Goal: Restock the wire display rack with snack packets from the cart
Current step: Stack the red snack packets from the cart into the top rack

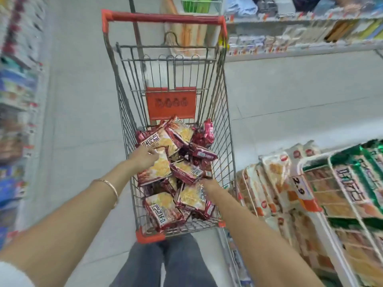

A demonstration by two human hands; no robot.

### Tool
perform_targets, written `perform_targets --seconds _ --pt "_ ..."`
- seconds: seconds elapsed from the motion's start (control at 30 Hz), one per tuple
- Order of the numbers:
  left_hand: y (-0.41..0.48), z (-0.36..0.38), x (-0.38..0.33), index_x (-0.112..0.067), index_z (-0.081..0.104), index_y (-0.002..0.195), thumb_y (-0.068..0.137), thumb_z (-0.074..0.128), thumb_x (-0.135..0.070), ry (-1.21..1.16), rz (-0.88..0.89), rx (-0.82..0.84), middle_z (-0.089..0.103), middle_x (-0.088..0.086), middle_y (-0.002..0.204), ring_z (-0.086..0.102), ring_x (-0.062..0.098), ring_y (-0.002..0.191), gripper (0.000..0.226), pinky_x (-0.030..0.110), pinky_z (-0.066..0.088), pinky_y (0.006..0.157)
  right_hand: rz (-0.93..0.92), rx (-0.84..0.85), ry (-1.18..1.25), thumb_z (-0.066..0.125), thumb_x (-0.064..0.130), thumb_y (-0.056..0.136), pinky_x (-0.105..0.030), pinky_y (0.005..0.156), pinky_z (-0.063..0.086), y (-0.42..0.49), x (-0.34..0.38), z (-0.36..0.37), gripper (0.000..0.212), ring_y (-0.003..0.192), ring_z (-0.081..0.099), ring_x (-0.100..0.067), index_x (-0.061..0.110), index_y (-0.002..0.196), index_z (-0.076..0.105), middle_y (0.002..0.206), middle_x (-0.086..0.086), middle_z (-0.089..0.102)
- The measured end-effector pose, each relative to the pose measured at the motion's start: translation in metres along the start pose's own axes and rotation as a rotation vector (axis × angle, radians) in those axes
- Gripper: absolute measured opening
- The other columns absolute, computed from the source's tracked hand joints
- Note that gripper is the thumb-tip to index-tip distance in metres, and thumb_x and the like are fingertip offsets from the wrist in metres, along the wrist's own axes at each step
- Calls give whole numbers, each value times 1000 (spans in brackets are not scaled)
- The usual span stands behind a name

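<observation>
Head cam caught the left hand (145, 156) pinching a snack packet (160, 171) in the cart (226, 129), right hand (208, 183) buried in the pile (165, 212), grip unclear.

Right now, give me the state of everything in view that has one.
Cart, standing in the aisle, partly filled.
Packets, piled loosely in the cart.
Left hand, pinches the edge of one packet.
Right hand, reaching into the pile, grip hidden.
Wire rack, on the right, holding stock.
</observation>
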State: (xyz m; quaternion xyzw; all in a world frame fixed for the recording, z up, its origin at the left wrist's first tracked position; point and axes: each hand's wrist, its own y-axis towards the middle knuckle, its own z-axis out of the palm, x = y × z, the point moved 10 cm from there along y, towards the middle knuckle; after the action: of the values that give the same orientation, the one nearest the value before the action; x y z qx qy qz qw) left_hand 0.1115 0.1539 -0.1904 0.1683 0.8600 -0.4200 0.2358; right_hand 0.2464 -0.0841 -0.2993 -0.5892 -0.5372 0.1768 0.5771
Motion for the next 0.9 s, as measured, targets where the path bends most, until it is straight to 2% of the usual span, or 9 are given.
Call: perform_targets --seconds 0.1,0.2,0.33,0.47,0.53,0.63,0.77,0.83,0.9 --pt "9 11 10 -12 66 111 96 58 -20 -33 -10 -5 67 10 106 69 27 91 19 33 52 71 63 -17 408 49 14 103 -26 58 54 18 -5 6 34 80 58 -23 -4 131 54 138 -25 54" --pt "18 22 18 -12 65 113 95 59 -19 -67 -58 41 68 10 106 69 29 96 21 43 57 81 178 71 613 52 24 104 -22 47 53 35 -9 34 22 74 59 -18 4 105 61 118 -16 60" --pt "35 21 8 -11 62 114 98 58 -20 -56 -45 111 64 8 105 62 23 81 19 29 48 59 236 46 651 68 17 94 -29 50 57 55 -19 40 32 75 72 -26 0 119 60 109 -17 72" --pt "58 9 -32 -14 62 113 99 57 -21 -29 75 115 64 8 116 66 27 96 17 43 54 91 -70 -224 401 58 11 93 -30 58 46 23 19 -29 25 62 56 -16 17 117 62 90 -4 68" --pt "58 11 -66 -19 58 118 97 60 -31 -15 164 168 60 2 125 62 24 108 24 45 52 97 -303 -157 173 60 9 91 -20 60 41 -6 62 -49 38 67 51 -7 23 126 63 91 7 66" --pt "47 38 -92 -18 35 149 83 66 -58 64 148 432 42 0 147 43 22 136 83 41 37 113 -417 74 123 70 8 84 -29 94 48 -33 103 -53 53 102 63 -11 27 132 58 109 3 66" --pt "51 52 -75 -8 21 153 74 73 -60 70 -5 615 42 7 148 44 25 135 108 41 33 114 -268 333 610 68 36 87 -47 101 45 -9 112 -33 47 119 58 -29 16 129 60 128 -12 63" --pt "70 37 -67 -8 15 155 72 75 -60 -33 -37 495 34 12 155 40 28 138 115 43 35 114 -64 199 807 69 55 83 -39 85 50 28 92 -27 64 112 59 -30 10 127 57 124 -15 61" --pt "89 12 -59 -4 15 154 75 75 -54 -124 -19 326 51 16 139 55 28 122 111 34 51 99 155 -2 791 66 59 86 -36 81 49 59 67 -18 71 114 58 -29 8 133 50 128 -14 58"
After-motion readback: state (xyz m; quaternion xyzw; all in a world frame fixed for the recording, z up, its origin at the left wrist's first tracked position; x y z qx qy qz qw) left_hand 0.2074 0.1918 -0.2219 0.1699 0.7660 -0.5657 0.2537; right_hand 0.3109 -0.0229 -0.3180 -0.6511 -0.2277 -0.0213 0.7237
